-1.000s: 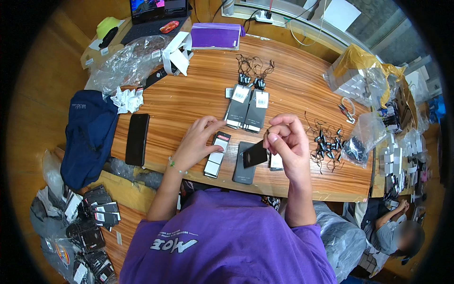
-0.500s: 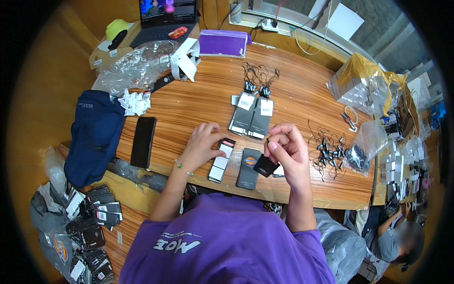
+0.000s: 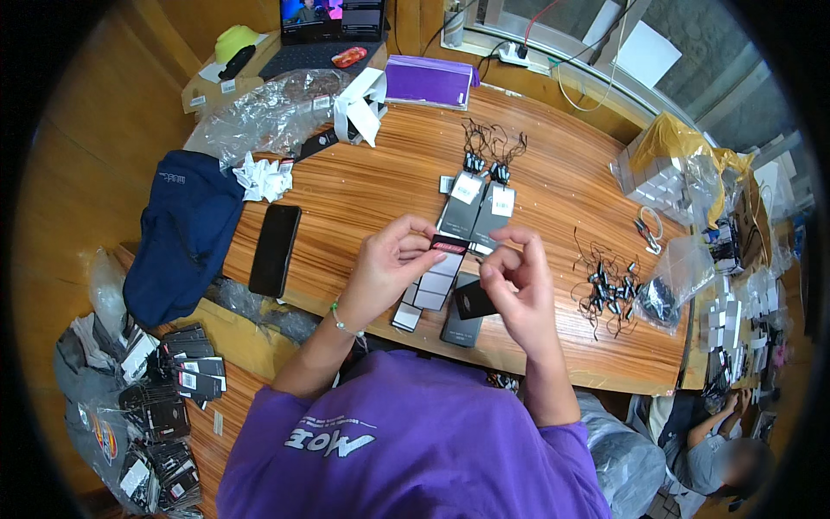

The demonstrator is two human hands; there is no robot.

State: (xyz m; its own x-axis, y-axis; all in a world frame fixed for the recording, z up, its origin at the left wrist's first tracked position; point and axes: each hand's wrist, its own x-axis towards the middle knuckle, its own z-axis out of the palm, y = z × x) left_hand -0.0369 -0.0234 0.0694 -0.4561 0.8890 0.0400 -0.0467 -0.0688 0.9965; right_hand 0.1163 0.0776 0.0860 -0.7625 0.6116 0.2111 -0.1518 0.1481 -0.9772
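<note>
Hang tags are held in both hands in the head view. By the fingers of the left hand (image 3: 385, 268), a white-panelled hang tag (image 3: 437, 285) is clamped near its black-and-red upper end, raised above the worktop (image 3: 363, 195). By the right hand (image 3: 526, 290), a small black hang tag (image 3: 475, 300) is held close to the thumb; the index finger is lifted apart from the thumb, the other fingers are curled in, and whether the tag's edge or a cord is pinched cannot be told. Below the left fingers, a stack of white-panelled tags (image 3: 405, 317) is partly hidden behind the raised one. Under the small black tag, a larger grey hang tag (image 3: 461, 332) is laid flat. Just beyond both sets of fingertips, two stacks of grey tags (image 3: 461, 214) are set side by side, topped by white barcode labels (image 3: 467, 188), with bunched black cords (image 3: 475, 163) at their far ends. To the right of the right fingers, a heap of clipped black cords (image 3: 603, 284) is scattered next to a clear plastic bag (image 3: 692, 264). Well to the left of the left fingers, a black smartphone (image 3: 275, 251) is laid near a navy fabric bag (image 3: 181, 246).
</note>
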